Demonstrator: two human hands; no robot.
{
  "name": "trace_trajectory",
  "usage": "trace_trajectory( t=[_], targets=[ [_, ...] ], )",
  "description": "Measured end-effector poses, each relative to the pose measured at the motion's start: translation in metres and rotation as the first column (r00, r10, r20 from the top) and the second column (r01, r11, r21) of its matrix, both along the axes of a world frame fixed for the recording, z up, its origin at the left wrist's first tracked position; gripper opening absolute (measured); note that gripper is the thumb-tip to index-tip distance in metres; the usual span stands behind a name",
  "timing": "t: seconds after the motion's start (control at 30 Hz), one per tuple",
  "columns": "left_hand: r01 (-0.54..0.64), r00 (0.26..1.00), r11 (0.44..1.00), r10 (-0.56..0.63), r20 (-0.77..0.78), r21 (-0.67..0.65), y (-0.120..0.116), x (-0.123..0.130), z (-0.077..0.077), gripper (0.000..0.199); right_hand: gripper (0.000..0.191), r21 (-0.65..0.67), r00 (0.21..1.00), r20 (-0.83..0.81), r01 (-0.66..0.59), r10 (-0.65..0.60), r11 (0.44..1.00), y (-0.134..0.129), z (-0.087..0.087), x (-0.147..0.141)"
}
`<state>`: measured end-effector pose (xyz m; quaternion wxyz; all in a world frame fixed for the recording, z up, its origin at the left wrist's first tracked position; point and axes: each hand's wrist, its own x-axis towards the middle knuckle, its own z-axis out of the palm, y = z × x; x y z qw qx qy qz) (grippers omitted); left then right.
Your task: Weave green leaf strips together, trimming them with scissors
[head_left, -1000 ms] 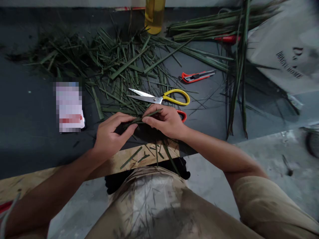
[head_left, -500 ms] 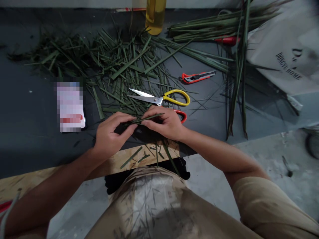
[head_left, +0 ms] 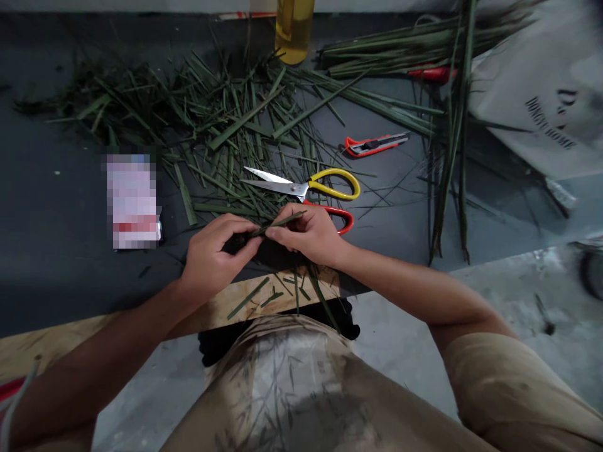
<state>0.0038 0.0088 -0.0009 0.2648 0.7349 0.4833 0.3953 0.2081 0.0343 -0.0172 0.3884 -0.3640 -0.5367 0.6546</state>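
Between the fingertips of both hands is a small piece of green leaf strip [head_left: 288,219], its free end pointing up to the right. My left hand [head_left: 213,251] pinches its left part, thumb against fingers. Close beside it, my right hand [head_left: 308,233] pinches the strip with thumb and forefinger. The exact fold of the piece is hidden by the fingers. Just beyond my right hand lie scissors [head_left: 296,188] with blades apart, one handle yellow and one red; the hand partly covers the red one.
Cut leaf pieces [head_left: 226,119] are heaped across the table [head_left: 47,251]. An orange utility knife [head_left: 374,145], a blurred-out phone [head_left: 132,201], a bottle of yellow liquid [head_left: 294,31], a bundle of long leaves [head_left: 391,53] and a white bag [head_left: 541,107] lie around. Scraps rest on the wooden edge [head_left: 217,306].
Both hands have shifted slightly, and my left hand has moved a little to the right. The strip's free end tilts up more steeply. Scissors and knife stay put.
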Motion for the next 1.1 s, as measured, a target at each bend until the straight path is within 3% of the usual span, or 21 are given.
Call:
trace_trajectory(
  t=[0.3, 0.43, 0.53, 0.7, 0.93, 1.1],
  targets=[
    [0.032, 0.999, 0.974, -0.021, 0.05, -0.222, 0.002, -0.002, 0.008, 0.002, 0.028, 0.189, 0.996, 0.086, 0.003, -0.02, 0.982, -0.003, 0.001, 0.002],
    [0.088, 0.971, 0.888, 0.025, 0.238, -0.451, 0.004, -0.004, 0.007, 0.009, 0.024, 0.206, 0.998, 0.061, -0.042, 0.03, 0.978, 0.0, 0.004, 0.005],
    [0.107, 0.945, 0.831, 0.087, 0.316, -0.546, 0.006, -0.003, 0.006, 0.015, 0.024, 0.192, 0.998, 0.03, -0.054, 0.049, 0.98, 0.003, 0.007, 0.007],
    [0.099, 0.935, 0.834, 0.109, 0.337, -0.543, 0.007, -0.002, 0.003, 0.022, 0.019, 0.201, 0.999, 0.023, -0.05, 0.047, 0.978, 0.003, 0.01, 0.01],
    [0.041, 0.969, 0.924, 0.055, 0.239, -0.379, 0.004, -0.001, 0.001, 0.016, 0.03, 0.065, 0.991, -0.055, -0.116, 0.12, 0.991, 0.003, 0.007, 0.008],
    [0.008, 0.96, 0.903, 0.114, 0.257, -0.43, 0.007, -0.004, -0.001, 0.019, 0.035, 0.015, 0.985, -0.099, -0.144, 0.144, 0.99, 0.006, 0.007, 0.007]
  ],
)
